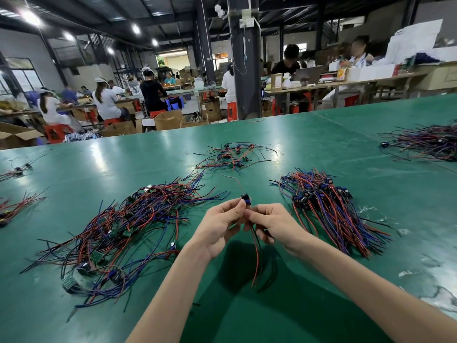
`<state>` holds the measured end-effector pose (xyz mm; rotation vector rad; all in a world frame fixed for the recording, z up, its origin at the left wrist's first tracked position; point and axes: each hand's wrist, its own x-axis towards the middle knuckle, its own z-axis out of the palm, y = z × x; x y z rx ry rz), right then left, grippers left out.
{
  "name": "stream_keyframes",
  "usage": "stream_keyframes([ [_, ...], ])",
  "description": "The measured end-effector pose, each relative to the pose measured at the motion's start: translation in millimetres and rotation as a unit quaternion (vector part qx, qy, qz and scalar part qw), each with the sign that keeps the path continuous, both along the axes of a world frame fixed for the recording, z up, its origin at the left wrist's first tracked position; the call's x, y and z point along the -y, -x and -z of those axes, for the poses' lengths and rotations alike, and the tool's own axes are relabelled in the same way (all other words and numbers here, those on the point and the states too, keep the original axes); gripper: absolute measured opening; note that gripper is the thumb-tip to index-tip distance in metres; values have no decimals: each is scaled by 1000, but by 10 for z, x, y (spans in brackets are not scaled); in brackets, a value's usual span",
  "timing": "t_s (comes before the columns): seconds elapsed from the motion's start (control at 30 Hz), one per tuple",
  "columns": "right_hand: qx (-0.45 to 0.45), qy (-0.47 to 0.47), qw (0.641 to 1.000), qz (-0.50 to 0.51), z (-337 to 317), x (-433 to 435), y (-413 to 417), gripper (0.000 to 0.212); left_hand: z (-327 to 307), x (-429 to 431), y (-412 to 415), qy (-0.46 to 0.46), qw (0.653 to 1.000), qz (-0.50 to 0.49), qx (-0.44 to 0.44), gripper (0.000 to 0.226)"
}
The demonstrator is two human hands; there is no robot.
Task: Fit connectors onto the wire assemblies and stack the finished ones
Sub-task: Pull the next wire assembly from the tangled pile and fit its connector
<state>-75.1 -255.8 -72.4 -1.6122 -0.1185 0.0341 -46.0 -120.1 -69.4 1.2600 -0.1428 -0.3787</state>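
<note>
Above the green table, my left hand pinches a small black and blue connector at its fingertips. My right hand meets it from the right and pinches the wire assembly, whose red and black wires hang down between my wrists. A thin red wire rises from the connector. To the left lies a loose tangle of wire assemblies with small green boards. To the right lies a neater stack of assemblies with blue connectors at its far end.
A smaller scatter of wired connectors lies behind my hands. Another heap of wires sits at the far right, and a few strays at the left edge. Bits of clear tape litter the near right. People work at benches beyond.
</note>
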Motion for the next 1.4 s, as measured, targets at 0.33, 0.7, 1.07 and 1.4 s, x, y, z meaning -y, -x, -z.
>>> stream_keyframes([
  [0.33,-35,10,999,6,3,-18,29,32,24,31,25,-30,999,-19,-9,14],
  [0.7,-9,43,998,-45,-13,-74,59,21,31,-4,-58,-38,984,-172,22,18],
  [1.07,14,103,983,-154,-91,-87,202,26,-8,-131,-170,-35,965,-260,17,19],
  [1.4,11,150,957,-250,-151,-82,282,26,4,-285,-259,-25,952,-304,-1,20],
])
